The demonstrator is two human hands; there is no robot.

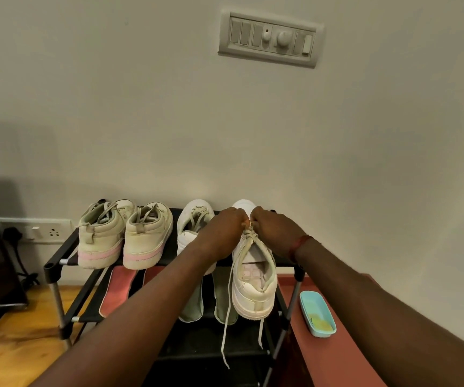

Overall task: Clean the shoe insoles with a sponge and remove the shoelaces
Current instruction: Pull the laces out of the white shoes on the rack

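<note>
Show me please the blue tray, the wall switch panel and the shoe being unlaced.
Blue tray [306,303], head view, bare inner floor.
Wall switch panel [283,38], head view, round knob.
White shoe being unlaced [256,294], head view, heel.

Toe of the white shoe [253,277] and its upper lacing behind both hands [249,223].

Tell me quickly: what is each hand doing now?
Left hand: closed, pinching the shoelace of the white shoe.
Right hand: closed, pinching the same shoelace.
</note>
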